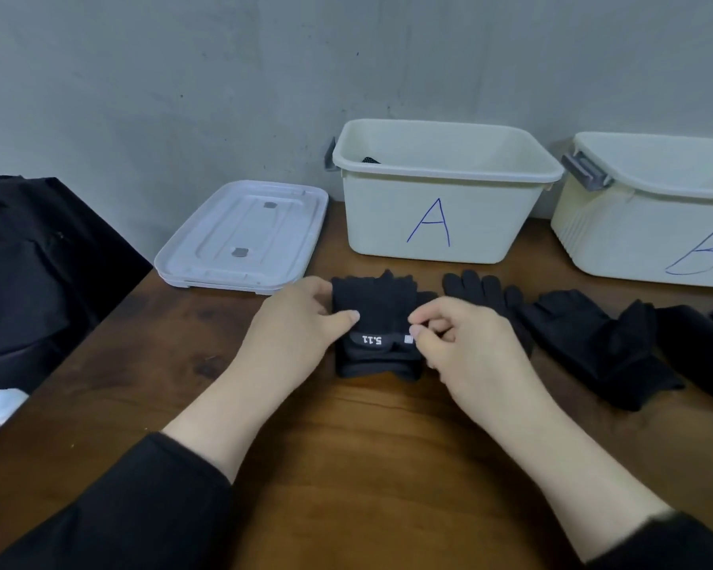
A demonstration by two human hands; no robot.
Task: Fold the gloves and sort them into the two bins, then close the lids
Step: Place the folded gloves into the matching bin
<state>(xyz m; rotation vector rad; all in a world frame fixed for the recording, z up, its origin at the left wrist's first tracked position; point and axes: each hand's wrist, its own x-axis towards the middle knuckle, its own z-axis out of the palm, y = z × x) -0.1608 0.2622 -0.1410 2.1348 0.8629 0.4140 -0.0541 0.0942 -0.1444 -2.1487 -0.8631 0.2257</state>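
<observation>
A black glove pair with a "5.11" label (377, 322) lies on the wooden table in front of me, fingers pointing toward the bins. My left hand (301, 322) holds its left side, thumb on top and fingers at the edge. My right hand (457, 343) pinches its right edge near a small white tag. More black gloves (585, 335) lie in a row to the right. Cream bin A (441, 228) stands open behind, with something dark inside at its left corner. Bin B (643, 236) stands open at the right.
Two stacked white lids (243, 236) lie on the table left of bin A. Dark cloth (29, 273) covers something beyond the table's left edge. A grey wall stands right behind the bins.
</observation>
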